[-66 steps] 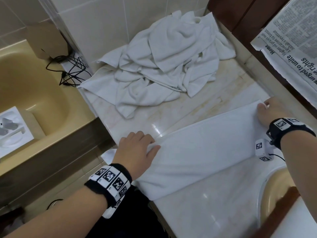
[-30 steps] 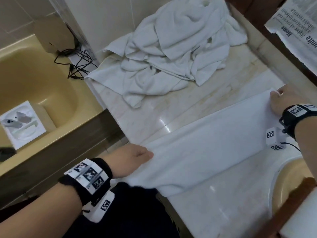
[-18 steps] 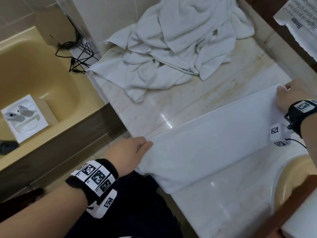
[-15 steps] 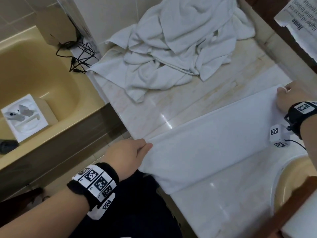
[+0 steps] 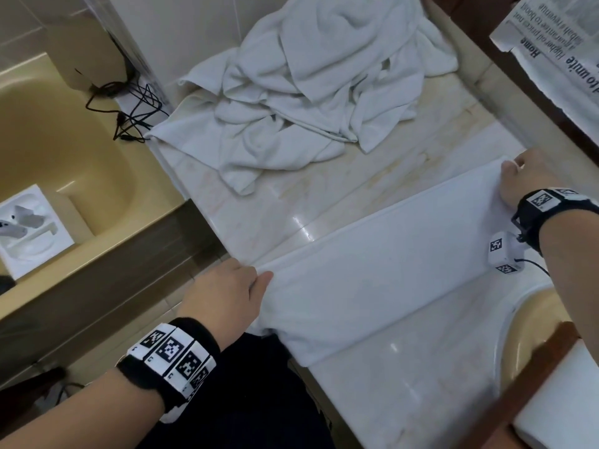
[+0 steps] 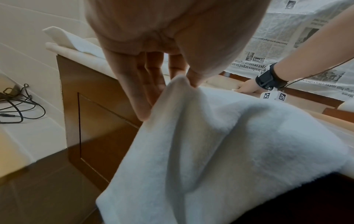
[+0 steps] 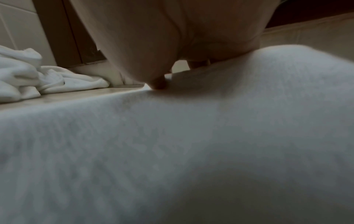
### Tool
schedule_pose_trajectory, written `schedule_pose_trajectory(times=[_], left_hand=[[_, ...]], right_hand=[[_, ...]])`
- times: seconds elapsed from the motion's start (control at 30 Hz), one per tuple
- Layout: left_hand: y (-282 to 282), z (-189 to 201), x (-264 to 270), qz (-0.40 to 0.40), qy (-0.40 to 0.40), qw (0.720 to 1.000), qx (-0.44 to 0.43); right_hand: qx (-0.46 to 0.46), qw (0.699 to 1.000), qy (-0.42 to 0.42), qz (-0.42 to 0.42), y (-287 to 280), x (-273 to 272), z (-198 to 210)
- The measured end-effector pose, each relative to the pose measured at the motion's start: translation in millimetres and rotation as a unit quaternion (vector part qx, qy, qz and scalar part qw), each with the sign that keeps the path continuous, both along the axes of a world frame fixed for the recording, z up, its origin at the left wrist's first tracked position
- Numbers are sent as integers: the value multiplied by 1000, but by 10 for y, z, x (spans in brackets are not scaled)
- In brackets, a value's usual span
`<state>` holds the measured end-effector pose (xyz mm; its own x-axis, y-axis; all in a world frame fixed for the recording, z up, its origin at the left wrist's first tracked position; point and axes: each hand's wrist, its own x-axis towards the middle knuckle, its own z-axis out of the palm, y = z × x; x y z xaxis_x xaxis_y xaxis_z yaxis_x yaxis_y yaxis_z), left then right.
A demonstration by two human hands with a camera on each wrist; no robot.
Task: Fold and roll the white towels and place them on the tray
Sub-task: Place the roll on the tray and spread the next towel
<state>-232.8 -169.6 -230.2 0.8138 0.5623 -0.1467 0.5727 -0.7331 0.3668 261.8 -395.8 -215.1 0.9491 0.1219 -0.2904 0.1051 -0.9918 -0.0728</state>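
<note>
A white towel, folded into a long band, lies slantwise across the marble counter. Its near end hangs over the counter's edge. My left hand pinches that end between thumb and fingers, as the left wrist view shows on the towel. My right hand holds the far right corner, thumb on top of the towel. A heap of loose white towels lies at the back of the counter. No tray is clearly seen.
A yellow basin is sunk into the counter at the right, beside a brown wooden edge. A yellow bathtub lies at the left, with black cables and a white box on its rim. Newspaper covers the right wall.
My left hand has slid from lying on the towel to pinching its end at the counter's edge. My right hand has stayed at the far corner.
</note>
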Motion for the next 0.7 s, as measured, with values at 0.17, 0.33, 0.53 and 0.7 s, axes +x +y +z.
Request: schedule_pose_trajectory(times=[0.17, 0.33, 0.53, 0.7], left_hand=[[-110, 173, 120, 34, 60, 996, 57], [-470, 202, 452, -88, -23, 995, 50], [-610, -28, 703, -197, 102, 975, 7], [-508, -102, 703, -220, 109, 969, 16]], right_hand=[[25, 999, 5, -21, 78, -86, 142], [3, 997, -59, -43, 197, -510, 276], [-37, 982, 121, 140, 340, -1938, 274], [-75, 975, 143, 155, 251, -1709, 117]])
